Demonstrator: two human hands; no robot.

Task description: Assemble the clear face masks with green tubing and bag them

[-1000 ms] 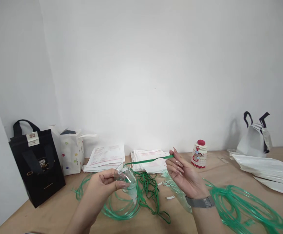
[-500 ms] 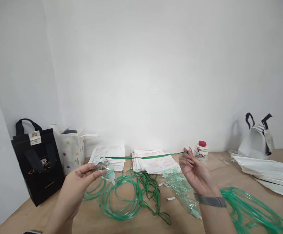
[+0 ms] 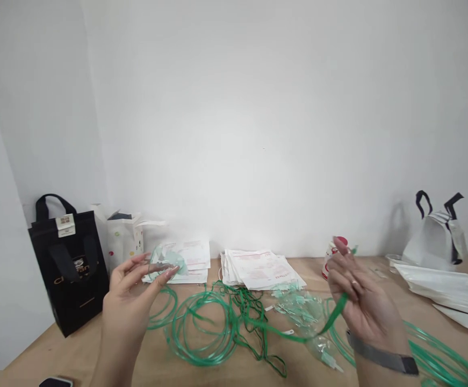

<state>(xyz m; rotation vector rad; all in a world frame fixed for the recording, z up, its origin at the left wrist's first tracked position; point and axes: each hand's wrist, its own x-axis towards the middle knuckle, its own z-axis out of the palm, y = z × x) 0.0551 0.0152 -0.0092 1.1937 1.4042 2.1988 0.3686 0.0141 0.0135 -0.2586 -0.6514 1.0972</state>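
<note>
My left hand (image 3: 131,293) is raised above the wooden table (image 3: 96,355), its fingers pinching a clear plastic mask (image 3: 165,259). My right hand (image 3: 358,298), with a metal watch band at the wrist, is closed on a flat green strap (image 3: 336,312). The strap hangs slack from that hand down toward the table. Below both hands lie coils of green tubing (image 3: 201,333) and a tangle of dark green straps (image 3: 253,317). A clear bag of small parts (image 3: 306,317) lies left of my right hand.
A black paper bag (image 3: 70,269) and a white dotted bag (image 3: 123,239) stand at the back left. Two stacks of printed paper packets (image 3: 260,267) lie by the wall. A red-capped jar (image 3: 330,252) and white bags (image 3: 439,242) sit at the right.
Both hands moved apart, the left with the mask going left and the right going right. The green strap, taut between them before, now hangs slack from my right hand.
</note>
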